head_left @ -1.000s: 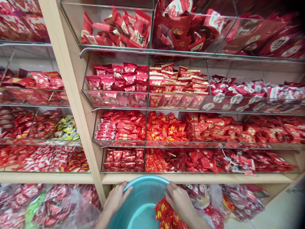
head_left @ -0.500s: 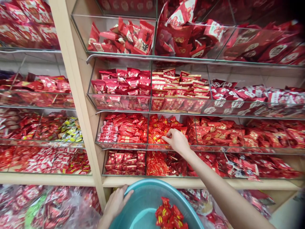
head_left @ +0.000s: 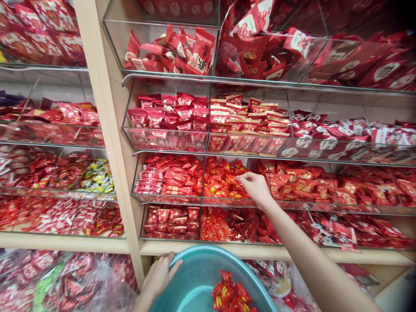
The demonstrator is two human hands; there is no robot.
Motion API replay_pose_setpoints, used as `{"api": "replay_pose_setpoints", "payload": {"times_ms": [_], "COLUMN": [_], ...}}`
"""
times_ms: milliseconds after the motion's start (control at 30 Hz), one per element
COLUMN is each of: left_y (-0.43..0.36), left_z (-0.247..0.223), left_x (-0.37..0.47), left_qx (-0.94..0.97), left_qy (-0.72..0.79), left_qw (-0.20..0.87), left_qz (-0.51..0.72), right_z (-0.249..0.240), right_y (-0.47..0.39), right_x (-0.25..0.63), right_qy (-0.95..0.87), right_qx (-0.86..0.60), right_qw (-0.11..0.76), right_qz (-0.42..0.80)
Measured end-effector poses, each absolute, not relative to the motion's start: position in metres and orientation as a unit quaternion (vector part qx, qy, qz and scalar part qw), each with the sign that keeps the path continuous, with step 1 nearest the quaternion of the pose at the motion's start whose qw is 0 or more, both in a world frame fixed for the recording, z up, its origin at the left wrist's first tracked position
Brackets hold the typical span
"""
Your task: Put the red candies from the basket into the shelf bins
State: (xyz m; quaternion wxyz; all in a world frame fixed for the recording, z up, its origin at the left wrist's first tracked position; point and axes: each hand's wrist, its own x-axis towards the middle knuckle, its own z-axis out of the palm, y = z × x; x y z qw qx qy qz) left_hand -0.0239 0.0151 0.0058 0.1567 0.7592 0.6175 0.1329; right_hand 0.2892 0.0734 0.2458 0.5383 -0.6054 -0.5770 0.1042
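Beside right fingers (head_left: 246,177) — red packets (head_left: 221,177)

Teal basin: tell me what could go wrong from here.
The teal basin might tip: the left hand alone grips its rim, and the packets inside sit toward the right. The right hand, stretched over the clear front, could knock shelf packets out.
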Motion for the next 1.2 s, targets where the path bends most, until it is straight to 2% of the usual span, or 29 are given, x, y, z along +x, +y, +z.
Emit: {"api": "replay_pose_setpoints", "payload": {"times_ms": [67,200,400,500,600,700,1033,1200], "left_y": [0.015,0.015,0.014,0.014,0.014,0.014,0.015,0.015], "left_z": [0.006,0.009,0.011,0.011,0.012,0.014,0.014,0.012], "left_x": [-0.024,-0.022,-0.021,-0.022,-0.022,-0.022,-0.019,-0.02], "left_qx": [0.758,0.754,0.754,0.758,0.758,0.758,0.758,0.762], "left_qy": [0.62,0.626,0.625,0.619,0.621,0.624,0.625,0.621], "left_qw": [0.158,0.161,0.163,0.164,0.16,0.154,0.159,0.152], "left_qz": [0.128,0.117,0.12,0.126,0.123,0.111,0.101,0.104], "right_z": [0.25,0.253,0.24,0.231,0.22,0.202,0.08,0.05], "right_y": [0.064,0.036,0.008,0.002,-0.002,-0.008,-0.038,-0.047], "right_x": [0.292,0.295,0.291,0.287,0.286,0.288,0.312,0.309], "right_qy": [-0.547,-0.515,-0.484,-0.476,-0.495,-0.543,-0.691,-0.705], "right_qx": [-0.567,-0.517,-0.42,-0.393,-0.406,-0.459,-0.587,-0.636], "right_qw": [0.58,0.578,0.568,0.557,0.541,0.488,0.301,0.232], "right_qz": [0.208,0.364,0.516,0.555,0.546,0.506,0.297,0.209]}}
